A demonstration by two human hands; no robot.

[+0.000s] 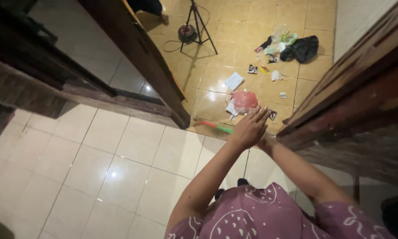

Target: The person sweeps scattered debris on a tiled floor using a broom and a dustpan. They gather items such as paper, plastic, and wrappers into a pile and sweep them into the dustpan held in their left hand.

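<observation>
My left hand [250,128] reached forward with fingers spread, its grip released and holding nothing. My right hand [265,142] lay mostly hidden beneath the left; whether its grip was clenched I could not tell. Just beyond the fingertips, on the yellow tiled floor [208,71] past the doorway, lay a red plastic bag [244,101] over white paper, with a red-and-green stick [216,126] beside it. Farther off lay a black bag [303,48] among scattered litter and a tripod [199,22].

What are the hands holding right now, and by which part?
It cannot be told for sure. The left hand is flat and open over the right hand, which it mostly hides; no held thing shows.
</observation>
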